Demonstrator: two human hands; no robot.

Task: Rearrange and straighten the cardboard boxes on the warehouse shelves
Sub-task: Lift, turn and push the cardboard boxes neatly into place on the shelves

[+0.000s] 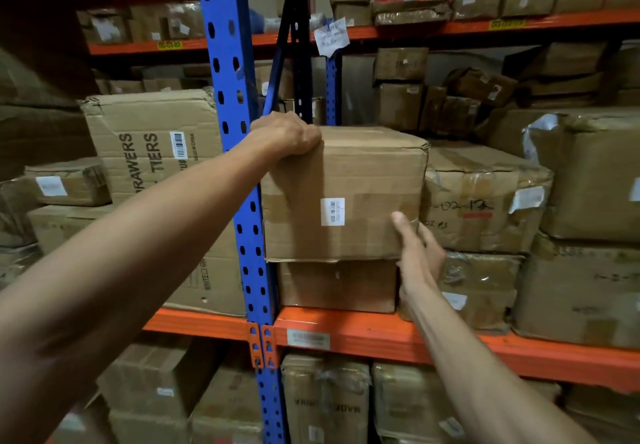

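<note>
A brown cardboard box [346, 180] with a small white barcode label stands on top of a smaller box [337, 286] on the middle shelf, just right of the blue upright. My left hand [287, 135] curls over the box's top left corner and grips it. My right hand [417, 249] lies against the box's lower right edge, thumb on the front face and fingers wrapped around the side, between it and a taped box [485, 201] to the right.
A blue perforated upright [242, 166] stands directly left of the box. The orange shelf beam [381, 334] runs below. A large box printed "DRAWERS" [152, 146] sits left of the upright. More boxes fill the shelves above, below and to the right.
</note>
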